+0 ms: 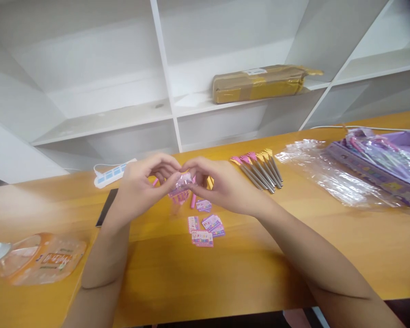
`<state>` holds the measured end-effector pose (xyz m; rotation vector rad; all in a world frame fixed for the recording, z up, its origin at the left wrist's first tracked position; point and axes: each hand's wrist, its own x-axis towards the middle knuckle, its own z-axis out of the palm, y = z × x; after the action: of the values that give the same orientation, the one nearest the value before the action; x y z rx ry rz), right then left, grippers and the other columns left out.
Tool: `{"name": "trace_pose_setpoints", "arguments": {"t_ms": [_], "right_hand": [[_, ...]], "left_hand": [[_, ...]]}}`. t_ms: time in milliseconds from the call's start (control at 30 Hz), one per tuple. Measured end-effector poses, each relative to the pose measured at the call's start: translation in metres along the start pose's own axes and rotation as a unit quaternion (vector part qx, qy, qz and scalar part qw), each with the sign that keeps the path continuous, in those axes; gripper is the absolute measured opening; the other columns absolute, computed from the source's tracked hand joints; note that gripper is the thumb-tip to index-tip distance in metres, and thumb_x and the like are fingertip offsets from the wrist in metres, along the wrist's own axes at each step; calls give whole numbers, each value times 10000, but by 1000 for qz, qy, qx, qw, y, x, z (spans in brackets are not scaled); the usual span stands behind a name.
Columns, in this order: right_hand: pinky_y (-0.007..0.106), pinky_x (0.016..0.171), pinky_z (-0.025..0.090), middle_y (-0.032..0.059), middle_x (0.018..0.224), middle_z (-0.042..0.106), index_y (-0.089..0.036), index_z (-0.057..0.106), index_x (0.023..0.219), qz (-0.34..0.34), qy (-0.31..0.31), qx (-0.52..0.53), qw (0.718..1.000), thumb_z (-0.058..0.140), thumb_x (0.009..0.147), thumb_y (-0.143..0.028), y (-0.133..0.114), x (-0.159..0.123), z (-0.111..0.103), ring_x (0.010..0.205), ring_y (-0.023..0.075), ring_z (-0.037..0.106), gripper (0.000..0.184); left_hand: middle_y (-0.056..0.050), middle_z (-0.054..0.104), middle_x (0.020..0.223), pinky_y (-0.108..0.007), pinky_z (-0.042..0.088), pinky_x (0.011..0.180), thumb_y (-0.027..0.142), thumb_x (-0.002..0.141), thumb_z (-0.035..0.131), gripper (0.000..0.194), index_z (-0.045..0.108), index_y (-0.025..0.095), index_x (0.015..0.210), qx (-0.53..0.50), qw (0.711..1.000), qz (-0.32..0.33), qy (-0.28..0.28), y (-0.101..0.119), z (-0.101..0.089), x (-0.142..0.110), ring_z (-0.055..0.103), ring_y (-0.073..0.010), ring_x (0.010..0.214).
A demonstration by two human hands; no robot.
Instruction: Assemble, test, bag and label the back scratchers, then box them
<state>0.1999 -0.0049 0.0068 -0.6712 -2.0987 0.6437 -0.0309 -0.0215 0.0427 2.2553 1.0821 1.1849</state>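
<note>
My left hand [144, 184] and my right hand [222, 186] meet above the middle of the table, thumbs and fingertips closed on a small clear plastic packet [182, 182]. Pink and purple print shows through its film, but its contents are too blurred to name. Below the hands lie several small printed cards [202, 238], pink and purple, partly overlapping. A pink stick-like piece [193, 201] and a yellow piece [210, 182] show just behind my fingers, partly hidden. To the right of my right hand, several grey sticks [264, 172] with pink or yellow tops lie side by side.
Clear plastic bags [338, 180] lie at right beside a purple box [372, 171] holding wrapped items. On the left are a large plastic bottle [44, 258] on its side, a dark flat object [106, 208] and a white power strip [112, 174]. A taped parcel [259, 86] rests on the shelf.
</note>
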Motion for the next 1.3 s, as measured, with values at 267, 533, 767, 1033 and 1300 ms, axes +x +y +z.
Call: {"name": "trace_pose_setpoints", "arguments": {"t_ms": [267, 533, 767, 1033, 1300], "right_hand": [[248, 673, 472, -6, 873, 738, -206, 662, 1273, 21, -18, -3, 1000, 776, 987, -381, 2, 2, 2, 733, 130, 672, 354], [250, 665, 408, 8, 824, 725, -178, 681, 961, 32, -10, -24, 999, 671, 1058, -412, 3, 3, 3, 709, 127, 631, 253], [255, 688, 391, 10, 801, 703, -178, 667, 906, 26, -19, -42, 999, 647, 1069, -444, 4, 4, 2, 713, 125, 597, 313], [251, 666, 380, 4, 794, 690, -176, 678, 936, 23, -33, -47, 998, 644, 1046, -325, 1, 3, -2, 682, 115, 568, 189], [238, 681, 407, -21, 781, 663, -181, 646, 895, 13, -26, -40, 999, 653, 902, -141, 5, 3, -1, 685, 100, 574, 41]], "left_hand": [[-50, 794, 990, -313, 617, 766, 316, 943, 793, 183, 744, 250, 1107, 24, 999, 20, -18, -3, -1, 0, 736, -175, 837], [-55, 785, 1044, -305, 631, 825, 289, 937, 797, 218, 730, 237, 1138, 26, 999, 27, -33, -4, -2, -1, 743, -177, 903], [-40, 782, 1060, -295, 633, 859, 252, 932, 804, 231, 717, 231, 1144, 5, 998, 13, -57, -3, -2, -1, 743, -162, 926], [-38, 777, 1097, -299, 636, 877, 209, 917, 789, 273, 707, 235, 1175, 1, 998, 9, -58, -3, -5, -1, 745, -168, 984], [-47, 761, 1143, -318, 639, 898, 125, 885, 747, 364, 687, 244, 1224, -5, 998, 14, -66, -5, -7, -3, 744, -189, 1049]]}}
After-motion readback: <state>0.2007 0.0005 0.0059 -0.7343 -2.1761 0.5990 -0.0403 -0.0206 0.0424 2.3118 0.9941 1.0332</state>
